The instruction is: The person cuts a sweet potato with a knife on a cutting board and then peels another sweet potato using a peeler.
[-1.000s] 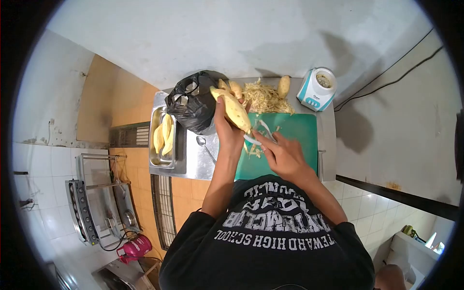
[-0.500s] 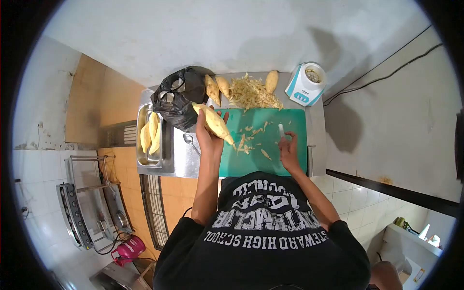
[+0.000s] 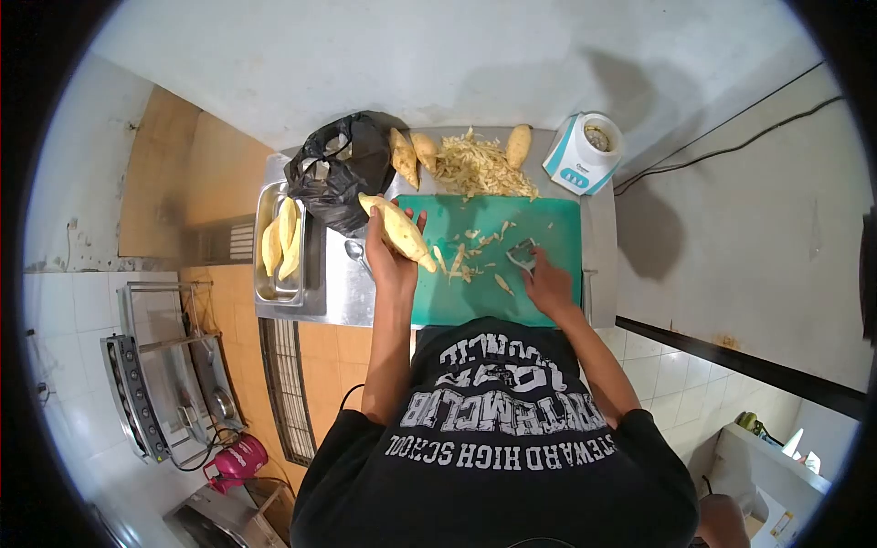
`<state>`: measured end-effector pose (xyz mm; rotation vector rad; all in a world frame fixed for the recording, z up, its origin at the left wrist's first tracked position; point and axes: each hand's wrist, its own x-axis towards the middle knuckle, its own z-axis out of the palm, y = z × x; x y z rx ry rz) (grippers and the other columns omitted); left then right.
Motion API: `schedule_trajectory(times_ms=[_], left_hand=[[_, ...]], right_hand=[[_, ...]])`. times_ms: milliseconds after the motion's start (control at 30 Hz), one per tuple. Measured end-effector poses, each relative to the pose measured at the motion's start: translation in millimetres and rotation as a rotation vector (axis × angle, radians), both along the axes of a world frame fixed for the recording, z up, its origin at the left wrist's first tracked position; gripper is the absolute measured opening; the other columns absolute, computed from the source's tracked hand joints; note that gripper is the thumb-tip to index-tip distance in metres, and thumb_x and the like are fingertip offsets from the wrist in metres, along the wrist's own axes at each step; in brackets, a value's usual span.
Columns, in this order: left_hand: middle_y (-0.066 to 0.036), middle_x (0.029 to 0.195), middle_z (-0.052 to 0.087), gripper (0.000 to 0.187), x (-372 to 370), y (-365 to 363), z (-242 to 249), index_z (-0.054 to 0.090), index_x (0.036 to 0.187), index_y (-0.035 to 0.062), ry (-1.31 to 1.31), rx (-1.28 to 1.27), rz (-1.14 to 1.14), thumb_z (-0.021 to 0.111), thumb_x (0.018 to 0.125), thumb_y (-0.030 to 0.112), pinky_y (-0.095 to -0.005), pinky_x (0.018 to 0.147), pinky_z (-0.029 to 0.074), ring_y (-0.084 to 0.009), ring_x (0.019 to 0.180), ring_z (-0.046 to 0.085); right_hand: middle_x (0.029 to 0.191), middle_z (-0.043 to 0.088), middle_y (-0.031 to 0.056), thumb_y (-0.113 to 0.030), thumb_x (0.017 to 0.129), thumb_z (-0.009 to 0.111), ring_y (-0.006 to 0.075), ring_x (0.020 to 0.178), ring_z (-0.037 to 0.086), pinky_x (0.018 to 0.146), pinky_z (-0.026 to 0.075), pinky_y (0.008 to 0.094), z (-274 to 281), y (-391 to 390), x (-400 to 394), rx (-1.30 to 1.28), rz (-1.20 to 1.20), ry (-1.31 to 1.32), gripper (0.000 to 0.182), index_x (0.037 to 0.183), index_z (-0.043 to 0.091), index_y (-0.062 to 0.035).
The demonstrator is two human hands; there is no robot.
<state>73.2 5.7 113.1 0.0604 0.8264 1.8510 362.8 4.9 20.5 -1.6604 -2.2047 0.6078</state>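
My left hand (image 3: 391, 260) is wrapped round a pale yellow, mostly peeled root (image 3: 402, 232), held slanting above the left part of the green board (image 3: 548, 219). In my right hand (image 3: 549, 283) is a small white and metal peeler (image 3: 523, 254), over the right half of the board, apart from the root. Thin peel scraps (image 3: 461, 260) lie on the board between the two hands. Behind the board sits a heap of peelings (image 3: 480, 166), with unpeeled roots (image 3: 518, 146) on both sides of it.
A metal tray (image 3: 264, 290) with peeled roots (image 3: 288, 239) stands at the left, beside a black plastic bag (image 3: 340, 178) and a spoon (image 3: 356, 252). A white and blue appliance (image 3: 583, 160) is at the back right. Part of another person (image 3: 723, 522) shows at lower right.
The peeler has turned from upright to slanted in my right hand, and that hand has rolled over. A strip of peel at the root's tip has dropped onto the board.
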Motion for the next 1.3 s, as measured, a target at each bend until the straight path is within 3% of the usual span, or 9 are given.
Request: schedule_trajectory(times_ms=[33,133,433,567,667,767,933,1033,1300], left_hand=[[-0.008,0.123,0.055,0.042,-0.3,-3.0,-1.0,0.047,0.140,0.0083,-0.001,-0.005,0.003,0.053,0.106,0.033,-0.0530,0.105,0.050,-0.0218,0.101,0.059],[-0.008,0.123,0.055,0.043,-2.6,-5.6,-3.7,0.046,0.141,0.0086,-0.002,-0.005,0.004,0.054,0.106,0.033,-0.0523,0.105,0.050,-0.0218,0.102,0.059],[-0.007,0.124,0.055,0.043,-4.8,-2.1,-4.9,0.047,0.141,0.0114,0.009,-0.002,-0.004,0.054,0.105,0.035,-0.0507,0.104,0.049,-0.0218,0.103,0.058],[-0.007,0.124,0.055,0.043,-2.7,-3.1,-4.8,0.047,0.140,0.0114,-0.009,0.018,-0.025,0.055,0.105,0.035,-0.0503,0.103,0.050,-0.0221,0.103,0.058],[-0.007,0.124,0.055,0.043,-2.0,-2.7,-4.5,0.047,0.139,0.0112,-0.013,0.011,-0.033,0.055,0.105,0.035,-0.0499,0.103,0.050,-0.0220,0.104,0.058],[-0.007,0.123,0.055,0.042,0.5,-5.4,-3.6,0.048,0.138,0.0109,-0.005,-0.012,-0.033,0.055,0.105,0.036,-0.0496,0.103,0.050,-0.0219,0.103,0.059],[-0.006,0.116,0.057,0.036,1.6,-7.0,-7.7,0.053,0.133,0.0113,-0.056,-0.024,-0.031,0.055,0.105,0.034,-0.0483,0.103,0.049,-0.0210,0.098,0.060],[-0.005,0.116,0.057,0.036,3.6,-7.7,-7.6,0.053,0.133,0.0115,-0.044,-0.041,-0.044,0.055,0.105,0.034,-0.0486,0.103,0.049,-0.0211,0.098,0.060],[-0.006,0.117,0.057,0.036,2.0,-8.3,-6.6,0.053,0.133,0.0117,-0.055,-0.059,-0.036,0.055,0.105,0.034,-0.0493,0.103,0.050,-0.0222,0.099,0.060]], right_hand=[[0.095,0.071,0.0147,-0.030,0.098,0.061,0.0408,0.076,0.069,0.064,0.052,0.0514,1.8,-0.8,0.4,-0.172,-0.038,-0.121,0.035,0.126,0.052,-0.0114],[0.090,0.071,0.0156,-0.033,0.097,0.062,0.0398,0.075,0.069,0.063,0.052,0.0510,-5.0,-1.5,5.5,0.008,0.007,-0.067,0.035,0.123,0.051,-0.0109],[0.085,0.072,0.0171,-0.036,0.100,0.058,0.0390,0.074,0.070,0.063,0.052,0.0517,-8.6,3.7,10.5,-0.121,0.086,-0.205,0.037,0.123,0.050,-0.0090],[0.084,0.072,0.0164,-0.036,0.099,0.059,0.0389,0.072,0.070,0.063,0.053,0.0515,1.0,3.6,5.7,-0.054,0.048,-0.132,0.040,0.126,0.047,-0.0087],[0.083,0.072,0.0168,-0.035,0.098,0.060,0.0407,0.070,0.069,0.063,0.053,0.0522,-8.7,5.6,8.8,-0.254,0.155,-0.299,0.047,0.132,0.043,-0.0074],[0.084,0.072,0.0186,-0.033,0.098,0.059,0.0426,0.069,0.068,0.064,0.053,0.0535,13.3,5.2,8.8,-0.321,0.107,-0.206,0.059,0.145,0.035,-0.0093],[0.089,0.070,0.0225,-0.028,0.096,0.058,0.0439,0.078,0.068,0.070,0.053,0.0560,4.1,6.8,10.2,-0.079,0.153,-0.033,0.069,0.158,0.029,-0.0273],[0.091,0.070,0.0224,-0.026,0.095,0.058,0.0442,0.081,0.067,0.072,0.053,0.0562,23.5,10.8,1.9,-0.169,0.160,-0.056,0.066,0.157,0.035,-0.0292],[0.093,0.066,0.0206,-0.025,0.097,0.056,0.0426,0.077,0.066,0.068,0.053,0.0550,28.0,5.1,-10.4,-0.089,0.149,-0.014,0.061,0.156,0.038,-0.0270]])
